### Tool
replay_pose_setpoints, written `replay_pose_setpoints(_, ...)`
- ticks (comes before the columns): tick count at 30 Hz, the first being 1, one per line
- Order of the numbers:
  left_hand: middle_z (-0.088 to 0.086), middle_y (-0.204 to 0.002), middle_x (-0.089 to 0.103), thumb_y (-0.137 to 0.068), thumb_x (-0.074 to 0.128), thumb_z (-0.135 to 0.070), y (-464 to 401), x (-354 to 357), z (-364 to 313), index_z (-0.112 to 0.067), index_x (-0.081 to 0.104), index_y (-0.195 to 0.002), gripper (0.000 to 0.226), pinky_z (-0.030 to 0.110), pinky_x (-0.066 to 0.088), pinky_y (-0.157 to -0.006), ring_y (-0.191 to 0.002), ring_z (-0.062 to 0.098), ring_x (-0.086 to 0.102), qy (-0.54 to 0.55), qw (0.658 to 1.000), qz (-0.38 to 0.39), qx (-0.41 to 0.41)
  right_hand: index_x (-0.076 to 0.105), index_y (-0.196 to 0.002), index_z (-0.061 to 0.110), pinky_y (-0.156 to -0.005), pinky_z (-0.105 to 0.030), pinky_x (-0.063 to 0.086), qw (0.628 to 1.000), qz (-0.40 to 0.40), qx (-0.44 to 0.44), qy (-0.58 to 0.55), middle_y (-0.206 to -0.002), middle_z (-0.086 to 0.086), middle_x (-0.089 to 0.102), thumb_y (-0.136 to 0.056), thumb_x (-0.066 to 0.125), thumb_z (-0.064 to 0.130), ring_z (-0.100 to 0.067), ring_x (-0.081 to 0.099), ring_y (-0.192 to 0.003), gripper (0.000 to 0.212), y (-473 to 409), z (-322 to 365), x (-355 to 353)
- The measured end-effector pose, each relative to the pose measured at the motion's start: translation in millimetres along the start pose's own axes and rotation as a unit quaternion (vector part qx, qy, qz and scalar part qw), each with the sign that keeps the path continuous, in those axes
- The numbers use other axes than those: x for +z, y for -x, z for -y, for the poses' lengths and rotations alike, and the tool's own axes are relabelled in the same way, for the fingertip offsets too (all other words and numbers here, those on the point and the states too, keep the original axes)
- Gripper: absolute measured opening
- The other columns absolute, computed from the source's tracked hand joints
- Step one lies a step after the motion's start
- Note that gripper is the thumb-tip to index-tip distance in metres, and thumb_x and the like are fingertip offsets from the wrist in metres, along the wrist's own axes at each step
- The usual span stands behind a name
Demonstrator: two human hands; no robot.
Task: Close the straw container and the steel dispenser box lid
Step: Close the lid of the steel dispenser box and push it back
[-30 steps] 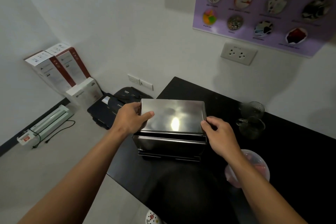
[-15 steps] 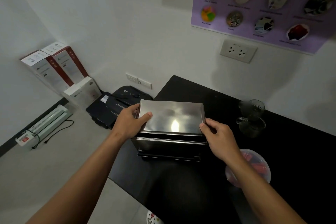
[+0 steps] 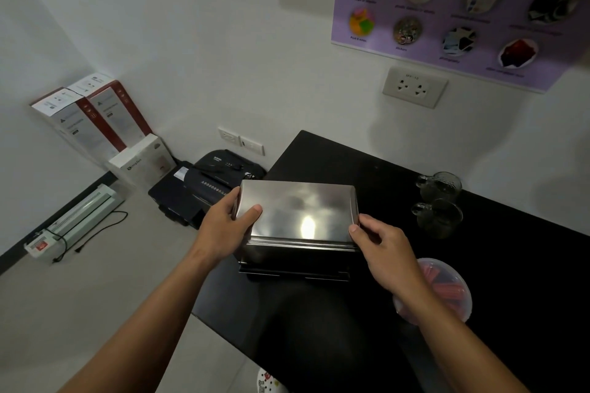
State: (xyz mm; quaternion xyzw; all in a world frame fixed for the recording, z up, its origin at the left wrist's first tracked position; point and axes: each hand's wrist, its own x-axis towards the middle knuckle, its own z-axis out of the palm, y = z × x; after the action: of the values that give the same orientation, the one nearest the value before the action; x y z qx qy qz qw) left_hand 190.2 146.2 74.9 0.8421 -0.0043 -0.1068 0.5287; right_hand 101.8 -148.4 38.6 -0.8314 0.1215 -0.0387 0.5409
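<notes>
A shiny steel dispenser box (image 3: 297, 262) stands near the left end of the black table (image 3: 510, 265). Its flat lid (image 3: 300, 210) lies down on the box with only a thin seam showing at the front. My left hand (image 3: 223, 226) grips the lid's left end, thumb on top. At the lid's right front corner my right hand (image 3: 383, 252) pinches the edge. A round clear straw container (image 3: 447, 290) with red straws inside sits at the right, partly behind my right forearm; a clear lid seems to cover it.
Two glass mugs (image 3: 439, 201) stand behind the box to the right. On the floor left of the table are a black shredder (image 3: 220, 179), a white laminator (image 3: 79, 217) with a cord, and stacked cartons (image 3: 105, 124). A wall socket (image 3: 415, 86) sits above the table.
The lid has come down the last bit; the dark gap under its front edge has closed to a thin seam. Both hands stayed on the lid's ends.
</notes>
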Motion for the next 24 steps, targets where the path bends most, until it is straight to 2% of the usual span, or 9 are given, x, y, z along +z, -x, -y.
replay_pose_setpoints(2, -0.054, -0.090, 0.067, -0.104, 0.069, -0.026, 3.0, -0.2, 0.2, -0.061, 0.055, -0.114, 0.039, 0.012, 0.058, -0.069, -0.086, -0.021, 0.070, -0.026, 1.000, -0.003, 0.006, 0.068, -0.131, 0.026, -0.078, 0.007, 0.040, 1.000, -0.002, 0.019, -0.009, -0.095, 0.048, 0.065, -0.099, 0.067, 0.028, 0.035, 0.052, -0.097, 0.031, 0.3, -2.9, 0.0)
replay_pose_setpoints(5, -0.039, -0.105, 0.070, -0.103, 0.068, -0.032, 8.4, 2.7, -2.8, -0.040, 0.055, -0.144, 0.044, 0.024, 0.059, -0.088, -0.093, -0.009, 0.070, -0.077, 0.996, -0.024, 0.022, 0.060, -0.143, 0.017, -0.084, 0.005, 0.042, 1.000, 0.000, 0.031, 0.003, -0.117, 0.033, 0.058, -0.099, 0.067, 0.034, 0.036, 0.050, -0.097, 0.048, 1.6, -0.4, -1.5)
replay_pose_setpoints(7, -0.010, -0.139, 0.067, -0.103, 0.068, -0.034, 11.2, 6.1, -2.8, -0.019, 0.054, -0.152, 0.052, 0.037, 0.052, -0.109, -0.121, 0.009, 0.065, -0.157, 0.984, -0.063, 0.055, 0.059, -0.144, 0.016, -0.102, -0.011, 0.045, 1.000, 0.007, 0.021, 0.018, -0.128, 0.023, 0.061, -0.098, 0.067, 0.035, 0.024, 0.054, -0.110, 0.050, 3.5, 3.4, -3.4)
replay_pose_setpoints(9, 0.012, -0.161, 0.051, -0.104, 0.066, -0.034, 15.2, 11.8, -4.1, -0.009, 0.054, -0.153, 0.056, 0.044, 0.039, -0.121, -0.148, 0.029, 0.048, -0.251, 0.957, -0.084, 0.119, 0.056, -0.147, 0.017, -0.109, -0.025, 0.042, 0.999, 0.006, 0.004, 0.046, -0.146, 0.007, 0.059, -0.099, 0.066, 0.037, -0.001, 0.052, -0.132, 0.053, 4.2, 6.2, -6.3)
replay_pose_setpoints(11, 0.016, -0.163, 0.048, -0.103, 0.067, -0.037, 19.1, 21.0, -6.6, -0.009, 0.056, -0.151, 0.057, 0.053, 0.035, -0.124, -0.153, 0.038, 0.041, -0.321, 0.923, -0.044, 0.209, 0.047, -0.153, 0.021, -0.112, -0.029, 0.040, 0.995, 0.011, -0.035, 0.093, -0.154, 0.005, 0.050, -0.100, 0.063, 0.039, -0.009, 0.045, -0.140, 0.058, 4.4, 7.7, -9.4)
replay_pose_setpoints(13, 0.016, -0.164, 0.047, -0.100, 0.069, -0.047, 23.5, 33.1, -9.0, -0.013, 0.054, -0.153, 0.065, 0.059, 0.031, -0.125, -0.155, 0.042, 0.037, -0.374, 0.888, 0.019, 0.265, 0.039, -0.157, 0.028, -0.117, -0.028, 0.032, 0.980, 0.045, -0.109, 0.158, -0.161, 0.012, 0.037, -0.103, 0.057, 0.039, -0.001, 0.031, -0.145, 0.058, 3.8, 9.4, -12.1)
replay_pose_setpoints(15, 0.016, -0.164, 0.048, -0.094, 0.071, -0.054, 27.1, 45.2, -11.3, -0.014, 0.053, -0.156, 0.075, 0.066, 0.031, -0.123, -0.153, 0.046, 0.039, -0.427, 0.855, 0.063, 0.288, 0.039, -0.157, 0.032, -0.117, -0.028, 0.027, 0.955, 0.097, -0.170, 0.222, -0.168, 0.014, 0.023, -0.103, 0.056, 0.041, 0.000, 0.020, -0.149, 0.058, 1.9, 7.5, -17.7)
replay_pose_setpoints(18, 0.018, -0.159, 0.053, -0.087, 0.083, -0.048, 29.6, 55.5, -14.0, -0.014, 0.057, -0.153, 0.078, 0.073, 0.037, -0.115, -0.146, 0.050, 0.048, -0.468, 0.829, 0.069, 0.297, 0.028, -0.160, 0.037, -0.121, -0.037, 0.028, 0.913, 0.166, -0.208, 0.310, -0.173, 0.009, 0.007, -0.097, 0.065, 0.045, -0.014, 0.012, -0.158, 0.074, -2.4, 1.2, -32.4)
replay_pose_setpoints(24, 0.020, -0.151, 0.061, -0.081, 0.091, -0.039, 29.1, 58.3, -10.4, -0.014, 0.067, -0.144, 0.072, 0.075, 0.042, -0.109, -0.138, 0.052, 0.057, -0.458, 0.826, 0.025, 0.327, 0.031, -0.160, 0.033, -0.112, -0.049, 0.046, 0.896, 0.145, -0.244, 0.342, -0.172, -0.004, 0.019, -0.093, 0.074, 0.029, -0.030, 0.035, -0.152, 0.080, -4.3, -5.4, -38.2)
